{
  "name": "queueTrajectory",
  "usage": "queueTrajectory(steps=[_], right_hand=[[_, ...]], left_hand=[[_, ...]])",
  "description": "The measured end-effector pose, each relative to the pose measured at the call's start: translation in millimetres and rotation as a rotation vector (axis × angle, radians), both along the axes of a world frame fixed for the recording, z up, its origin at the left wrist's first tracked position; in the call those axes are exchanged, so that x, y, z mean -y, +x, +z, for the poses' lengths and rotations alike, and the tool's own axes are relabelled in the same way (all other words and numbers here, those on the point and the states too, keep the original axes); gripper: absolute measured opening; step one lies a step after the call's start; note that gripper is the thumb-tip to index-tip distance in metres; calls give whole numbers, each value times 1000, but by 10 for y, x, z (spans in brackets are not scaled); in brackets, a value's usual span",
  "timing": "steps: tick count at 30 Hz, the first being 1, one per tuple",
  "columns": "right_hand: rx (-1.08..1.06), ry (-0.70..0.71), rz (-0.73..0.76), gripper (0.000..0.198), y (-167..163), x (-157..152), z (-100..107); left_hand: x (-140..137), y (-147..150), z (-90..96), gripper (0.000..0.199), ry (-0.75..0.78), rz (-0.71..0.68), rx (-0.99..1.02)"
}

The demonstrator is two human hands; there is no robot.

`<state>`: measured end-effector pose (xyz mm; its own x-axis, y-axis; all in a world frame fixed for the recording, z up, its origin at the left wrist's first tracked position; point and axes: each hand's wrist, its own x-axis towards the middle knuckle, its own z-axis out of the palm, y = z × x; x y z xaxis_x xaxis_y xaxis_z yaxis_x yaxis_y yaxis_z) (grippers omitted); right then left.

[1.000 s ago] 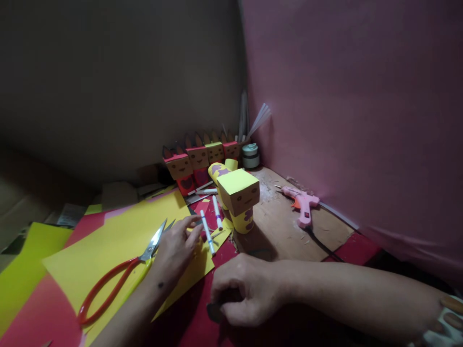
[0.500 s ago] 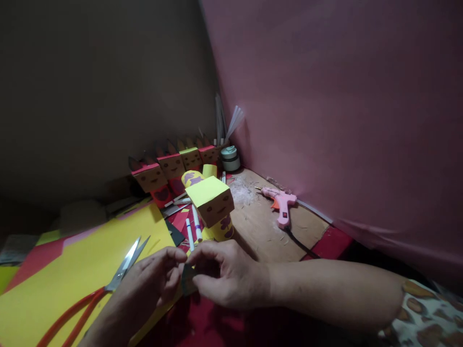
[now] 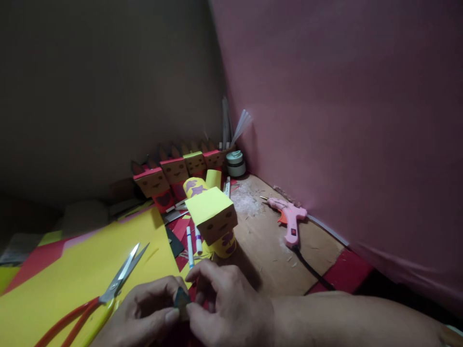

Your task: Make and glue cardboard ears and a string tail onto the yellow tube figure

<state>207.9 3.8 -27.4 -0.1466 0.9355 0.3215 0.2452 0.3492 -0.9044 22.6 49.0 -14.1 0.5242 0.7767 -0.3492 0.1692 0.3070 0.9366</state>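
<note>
- Pinching a small dark piece (image 3: pixel 182 298) between thumb and fingers, the left hand (image 3: pixel 142 308) is low in front of the box-headed figure (image 3: pixel 213 214).
- The right hand (image 3: pixel 233 306) has its thumb tip at the piece's right edge, fingers curled; whether it grips too, I cannot tell.
- Behind the figure, a white marker (image 3: pixel 227 187) carries dark marks, too small to read.
- Nearer, one white marker shows a blue band (image 3: pixel 190 248), another a purple one (image 3: pixel 197 238).
- Scissors (image 3: pixel 108 293), blades parted, lie on yellow paper (image 3: pixel 68 272).
- The pink glue gun (image 3: pixel 293 217) bears a small dark switch.
</note>
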Motion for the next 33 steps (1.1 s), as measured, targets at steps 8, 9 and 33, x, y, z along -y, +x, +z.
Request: queueTrajectory(steps=[8,9,33], right_hand=[[365,709,476,21,-44,118,-197],[422,759,522,23,-46,134,-226],[485,313,-271,14,1153,524,-50]], left_hand=[[-165,-67,215,12,96,443,361],[-191,-72,218,13,94,469,377],[-118,70,7,20,-36,399,310]])
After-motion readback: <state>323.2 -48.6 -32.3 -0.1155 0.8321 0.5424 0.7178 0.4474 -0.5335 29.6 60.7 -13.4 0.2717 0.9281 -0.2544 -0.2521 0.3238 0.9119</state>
